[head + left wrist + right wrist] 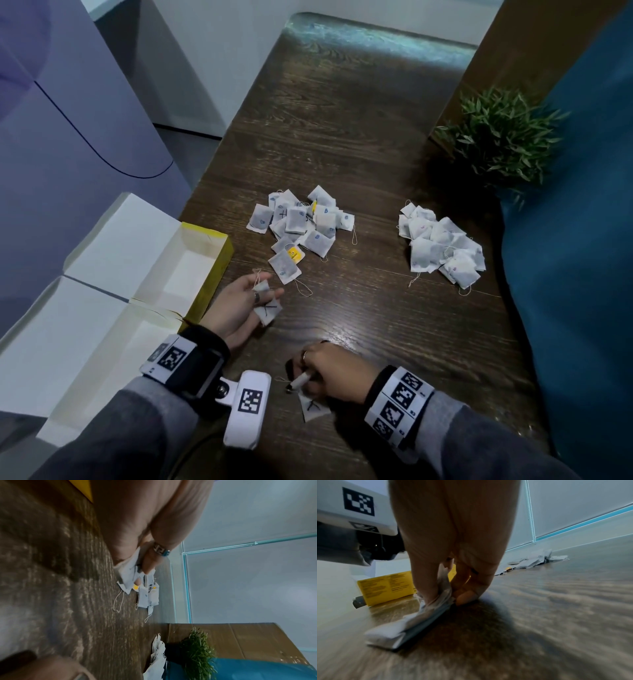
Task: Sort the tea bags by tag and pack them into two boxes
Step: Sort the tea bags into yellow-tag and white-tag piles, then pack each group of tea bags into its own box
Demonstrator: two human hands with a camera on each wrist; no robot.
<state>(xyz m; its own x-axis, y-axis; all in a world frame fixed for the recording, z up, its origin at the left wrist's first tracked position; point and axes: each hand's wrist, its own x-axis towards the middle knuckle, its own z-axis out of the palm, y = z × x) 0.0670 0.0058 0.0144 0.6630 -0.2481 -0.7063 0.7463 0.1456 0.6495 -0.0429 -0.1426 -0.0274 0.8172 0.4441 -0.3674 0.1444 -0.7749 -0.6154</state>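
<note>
My left hand (pixel 265 298) hovers palm-up beside the open box and pinches a white tea bag (pixel 269 310) marked with a black cross; thumb and ringed finger grip the tea bag (pixel 127 569) in the wrist view. Near the table's front edge, my right hand (pixel 308 377) pinches the top of another cross-marked tea bag (pixel 312 407), which lies on the wood. Its fingers (pixel 426 588) squeeze that bag (pixel 388 632). A mixed pile (pixel 301 226) of bags with blue marks lies mid-table. A second pile (pixel 442 246) with purple marks lies to the right.
An open yellow box (pixel 215 270) with a white inside and spread flaps stands at the table's left edge. A potted green plant (pixel 503 137) sits at the back right, and a blue cushion (pixel 582 240) borders the right side. Dark wooden table (pixel 342 137) stretches beyond the piles.
</note>
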